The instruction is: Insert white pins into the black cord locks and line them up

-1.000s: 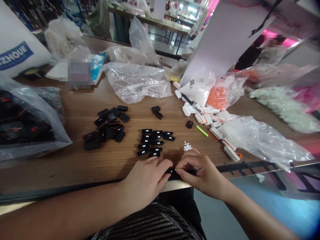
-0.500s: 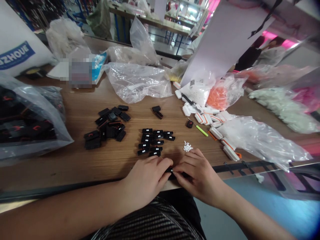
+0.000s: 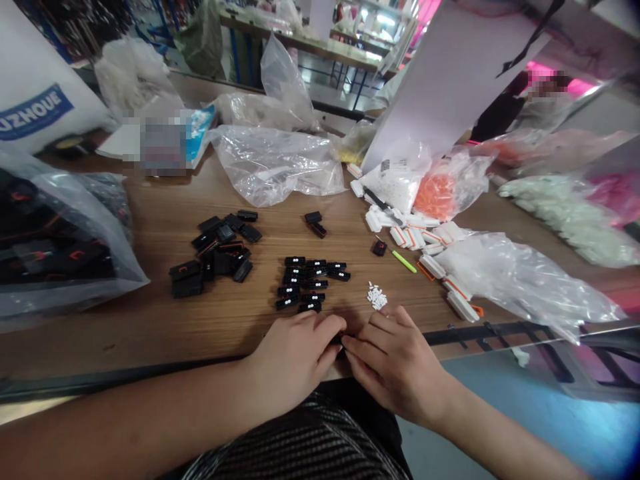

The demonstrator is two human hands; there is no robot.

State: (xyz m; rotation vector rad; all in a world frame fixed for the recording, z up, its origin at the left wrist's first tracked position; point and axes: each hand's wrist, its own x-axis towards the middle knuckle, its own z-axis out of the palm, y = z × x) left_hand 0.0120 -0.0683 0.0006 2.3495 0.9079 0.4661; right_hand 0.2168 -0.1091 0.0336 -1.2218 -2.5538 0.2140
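Note:
My left hand [image 3: 299, 345] is closed around a black plastic connector housing [image 3: 338, 339] at the table's front edge, and only its end shows between thumb and fingers. Against that end press the bunched fingertips of my right hand [image 3: 393, 357]; anything between them is hidden. Just beyond my right hand lies a small pile of white plugs [image 3: 377, 296]. Several black connector housings with white dots [image 3: 314, 273] are grouped beyond my left hand. Farther left is a heap of black housings without visible white dots [image 3: 223, 250].
A clear bag of black parts [image 3: 60, 247] stands at the left. To the right lie a yellow-green-handled pick [image 3: 403, 261], white connectors with orange strips [image 3: 410, 237] and clear plastic bags [image 3: 520, 277]. A white pillar [image 3: 445, 80] rises behind them.
My right fingertips have shifted slightly left onto the housing's end, covering the white bit seen there before. My left hand keeps its grip, nearly still.

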